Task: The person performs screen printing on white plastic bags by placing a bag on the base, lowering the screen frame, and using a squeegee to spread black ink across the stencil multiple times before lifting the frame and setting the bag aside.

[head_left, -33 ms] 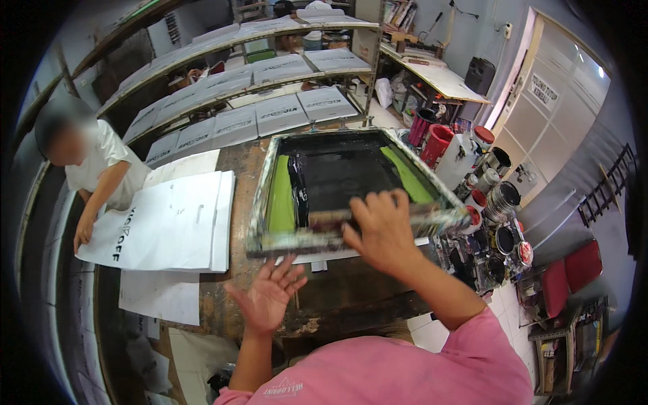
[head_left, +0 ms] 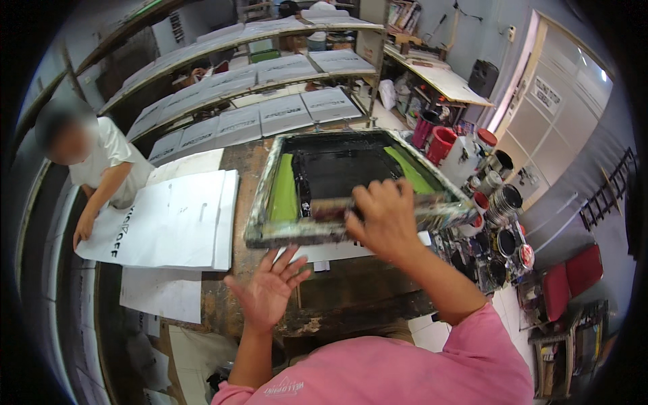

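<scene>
A screen printing frame (head_left: 270,237) with a paint-smeared rim stands on the worktable, its near edge raised. Black ink covers its mesh (head_left: 347,169), with a green strip (head_left: 285,189) along either side. Inside the near edge, my right hand (head_left: 388,219) is closed around a wooden-handled squeegee (head_left: 329,210); its blade is hidden. My left hand (head_left: 270,287) is open, palm up and fingers spread, just below the frame's near edge; whether the fingertips touch it I cannot tell. Under the raised edge, part of a white sheet (head_left: 324,252) with dark print shows.
A stack of white printed sheets (head_left: 172,219) lies left of the frame, with a co-worker's hand (head_left: 82,226) on its far-left corner. Ink cans (head_left: 505,199) crowd the right side. Drying racks (head_left: 277,128) with printed sheets stand behind. A red chair (head_left: 570,277) is at right.
The frame's near edge has risen slightly, with more of the white sheet showing beneath it. My left hand's fingers have moved up a little; my right hand stays on the squeegee.
</scene>
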{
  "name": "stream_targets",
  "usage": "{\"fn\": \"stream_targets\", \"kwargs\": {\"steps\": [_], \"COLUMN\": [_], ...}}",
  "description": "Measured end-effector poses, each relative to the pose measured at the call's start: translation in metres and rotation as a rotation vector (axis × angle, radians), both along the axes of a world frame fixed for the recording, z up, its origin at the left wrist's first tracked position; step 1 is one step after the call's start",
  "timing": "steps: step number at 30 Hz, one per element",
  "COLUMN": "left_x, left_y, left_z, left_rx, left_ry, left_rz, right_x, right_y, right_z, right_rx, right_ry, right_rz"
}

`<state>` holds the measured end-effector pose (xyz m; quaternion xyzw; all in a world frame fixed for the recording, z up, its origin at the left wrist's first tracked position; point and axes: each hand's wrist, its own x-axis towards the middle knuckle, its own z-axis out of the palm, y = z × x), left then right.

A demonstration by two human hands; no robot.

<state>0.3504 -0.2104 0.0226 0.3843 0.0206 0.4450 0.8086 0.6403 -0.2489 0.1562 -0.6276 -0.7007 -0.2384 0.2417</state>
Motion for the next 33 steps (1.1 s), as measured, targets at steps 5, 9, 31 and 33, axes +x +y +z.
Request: {"fn": "stream_targets", "kwargs": {"steps": [5,9,31,33], "left_x": [0.025,0.043,0.102,0.1], "left_y": [0.028,0.01,0.084,0.086], "left_z": [0.0,-0.058,0.015,0.025], "left_rx": [0.683,0.893,0.759,0.781], "left_ry": [1.133,1.896,1.207,1.209], "left_rz": [0.446,0.544,1.038,1.156], "right_x": [0.01,0.026,0.016,0.017], "right_y": [0.043,0.069,0.115,0.114], "right_z": [0.067,0.091,0.182,0.185], "right_rx": [0.047,0.132,-0.237,-0.304], "right_ry": [0.037,0.036,0.199,0.265], "right_rz": [0.038,0.083,-0.205,-0.18]}}
